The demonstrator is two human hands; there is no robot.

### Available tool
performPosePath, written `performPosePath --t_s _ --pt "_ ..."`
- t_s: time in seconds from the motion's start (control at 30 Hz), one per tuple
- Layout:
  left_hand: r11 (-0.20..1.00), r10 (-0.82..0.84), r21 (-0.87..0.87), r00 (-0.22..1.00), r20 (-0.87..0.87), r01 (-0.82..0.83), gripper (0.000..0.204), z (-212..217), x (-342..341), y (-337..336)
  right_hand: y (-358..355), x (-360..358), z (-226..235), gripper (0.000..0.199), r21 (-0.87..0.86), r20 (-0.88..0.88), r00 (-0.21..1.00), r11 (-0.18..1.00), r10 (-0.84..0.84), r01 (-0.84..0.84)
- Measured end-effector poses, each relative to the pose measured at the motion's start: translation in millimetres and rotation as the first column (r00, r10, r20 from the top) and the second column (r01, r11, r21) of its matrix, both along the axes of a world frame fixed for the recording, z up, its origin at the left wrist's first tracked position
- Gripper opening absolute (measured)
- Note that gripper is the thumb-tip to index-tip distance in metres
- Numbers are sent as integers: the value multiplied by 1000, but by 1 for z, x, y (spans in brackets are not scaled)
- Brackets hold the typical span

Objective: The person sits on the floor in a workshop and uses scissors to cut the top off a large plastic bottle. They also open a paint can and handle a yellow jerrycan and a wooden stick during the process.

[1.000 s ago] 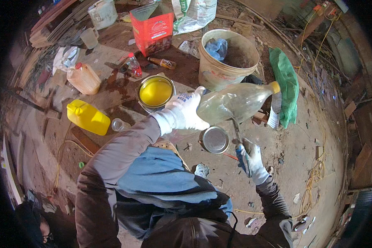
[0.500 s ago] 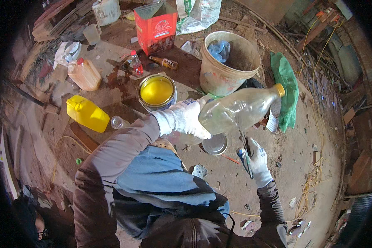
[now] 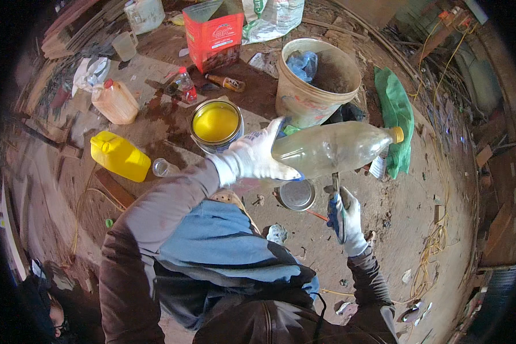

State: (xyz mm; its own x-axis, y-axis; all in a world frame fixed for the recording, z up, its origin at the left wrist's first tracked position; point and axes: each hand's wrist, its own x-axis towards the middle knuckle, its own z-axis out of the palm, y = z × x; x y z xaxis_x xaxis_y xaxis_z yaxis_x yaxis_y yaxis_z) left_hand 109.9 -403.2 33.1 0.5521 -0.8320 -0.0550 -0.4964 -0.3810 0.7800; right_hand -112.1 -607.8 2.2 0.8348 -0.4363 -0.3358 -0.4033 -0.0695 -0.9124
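Note:
My left hand (image 3: 261, 153), in a white glove with blue on it, grips the base end of a large clear plastic bottle (image 3: 338, 146). The bottle lies sideways in the air, its yellow cap (image 3: 397, 135) pointing right. Below it my gloved right hand (image 3: 354, 222) is closed around the handles of a pair of scissors (image 3: 335, 184). Their dark blades point up at the lower side of the bottle; whether they cut into it I cannot tell. An open can of yellow paint (image 3: 215, 123) stands just beyond my left wrist. Under the bottle lies a round metal lid (image 3: 297, 195).
A dirty white bucket (image 3: 312, 106) with a blue bag inside stands beyond the bottle. A green sack (image 3: 393, 114) lies right of it. Leftward are a yellow jug (image 3: 120, 156), a clear cup (image 3: 163, 168) and a red-capped canister (image 3: 114, 103). A red tin (image 3: 214, 37) stands far off.
The bottle has tipped slightly, its cap moving right and down. My right hand has shifted a little left, and the scissor handles have come together.

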Motion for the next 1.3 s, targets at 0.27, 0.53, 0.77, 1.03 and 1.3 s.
performPosePath --t_s 0.27,0.53,0.77,1.03,1.3 --pt "951 -98 301 992 74 72 111 16 -15 -15 -36 -3 -57 70 -429 100 967 887 233 -169" --pt "952 -93 295 995 34 79 114 5 3 3 -11 4 -17 62 -127 92 965 964 246 -233" --pt "972 -201 80 958 -204 221 111 7 20 22 -27 -8 -5 73 -488 9 926 810 379 -326" --pt "867 -333 310 916 -221 390 82 35 6 13 -20 2 4 67 -652 -60 878 648 474 -395" --pt "883 -440 -71 764 -472 465 67 -9 7 11 -8 -30 -20 78 -180 39 902 891 430 -417"
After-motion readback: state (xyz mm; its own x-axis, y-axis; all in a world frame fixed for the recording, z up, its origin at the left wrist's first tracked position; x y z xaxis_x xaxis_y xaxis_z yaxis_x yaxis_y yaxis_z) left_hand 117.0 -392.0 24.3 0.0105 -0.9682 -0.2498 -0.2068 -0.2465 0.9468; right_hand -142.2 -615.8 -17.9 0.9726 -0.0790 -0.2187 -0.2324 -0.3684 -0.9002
